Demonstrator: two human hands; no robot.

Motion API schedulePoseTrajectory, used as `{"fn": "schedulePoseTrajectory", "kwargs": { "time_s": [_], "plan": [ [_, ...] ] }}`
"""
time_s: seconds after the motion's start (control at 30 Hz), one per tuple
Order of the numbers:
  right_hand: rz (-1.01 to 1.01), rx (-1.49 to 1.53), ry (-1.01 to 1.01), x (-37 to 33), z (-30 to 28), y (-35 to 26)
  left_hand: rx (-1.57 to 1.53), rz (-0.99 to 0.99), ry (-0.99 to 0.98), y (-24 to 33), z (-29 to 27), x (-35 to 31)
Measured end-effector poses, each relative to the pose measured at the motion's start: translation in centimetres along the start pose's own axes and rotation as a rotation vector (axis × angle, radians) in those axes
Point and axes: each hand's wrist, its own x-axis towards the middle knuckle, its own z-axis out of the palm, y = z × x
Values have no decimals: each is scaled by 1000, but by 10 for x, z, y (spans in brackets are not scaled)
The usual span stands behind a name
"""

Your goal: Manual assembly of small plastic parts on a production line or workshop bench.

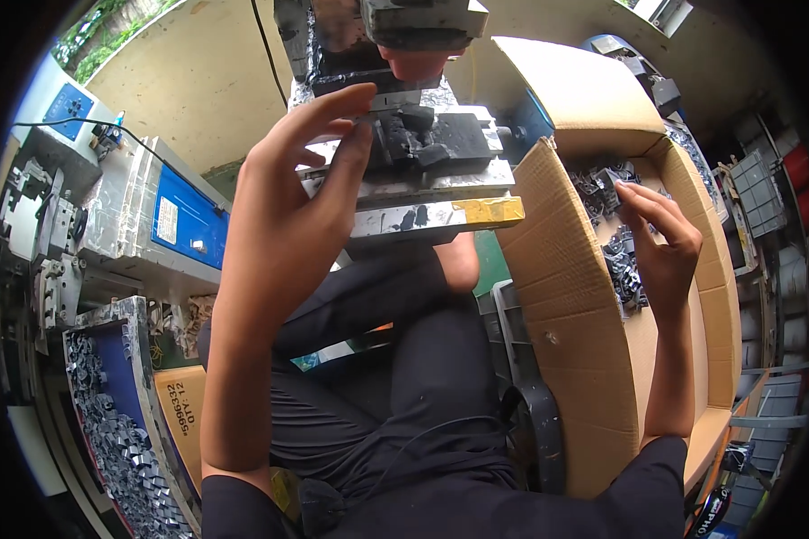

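Above my lap, at the front edge of the press point(404, 135), my left hand point(287, 207) is raised with its fingers point(332, 103) spread loose and slightly curled, closing on nothing; the thumb and forefinger reach the near left corner of the press's metal bed, where a black block point(431, 135) sits on the plate. A strip of gold tape point(487, 211) shows on the front edge of the lower plate, toward its right corner. Off to my right, my right hand point(665, 242) is down inside the open cardboard box point(557, 260), fingers bent and drawn together over the small dark metal parts point(622, 265) heaped along the box's far wall; whether the fingertips actually pinch one of them I cannot tell, since my own knuckles cover the spot. The box stands just beside my right knee, its near flap folded up between my leg and the parts. On my left, well apart from both hands, a tray point(108, 431) lies along the lower left edge of the view, filled with more of the same dark parts, and a blue-fronted metal cabinet point(184, 220) stands behind it.
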Motion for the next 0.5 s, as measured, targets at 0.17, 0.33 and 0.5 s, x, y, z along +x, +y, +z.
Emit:
{"fn": "schedulePoseTrajectory", "kwargs": {
  "time_s": [0.17, 0.33, 0.5],
  "plan": [
    [-421, -54, -75, 42, 24, -59, 187, 51, -40, -2, 12, 7],
    [-579, 100, -55, 82, 75, -89, 55, -72, -38, -6, 7, 1],
    [-559, 32, -75, 92, 95, -98, 55, -78, -63, -8, 5, 1]
  ]
}}
